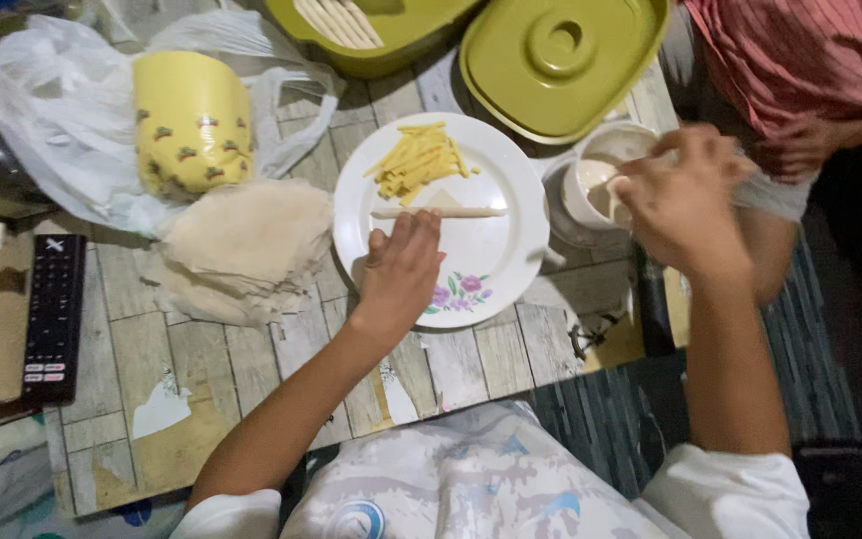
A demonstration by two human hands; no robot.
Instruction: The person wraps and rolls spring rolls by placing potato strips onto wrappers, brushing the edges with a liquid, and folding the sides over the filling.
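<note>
My left hand [401,271] lies flat on a white flowered plate [496,170], its fingertips touching a thin rolled wrapper [439,213]. A pile of yellow cheese sticks [419,158] sits at the plate's far side. My right hand [685,200] hovers over a small white cup [591,178] of pale liquid, fingers bunched and dipping toward it; whether they pinch anything is hidden. A stack of round pale wrappers [241,245] lies left of the plate.
A yellow patterned cup [192,120] rests on a white plastic bag [52,110]. An olive-green container [371,35] and its lid [561,60] stand at the back. A black remote [54,314] lies left. Another person in a red striped shirt [810,60] sits at the right.
</note>
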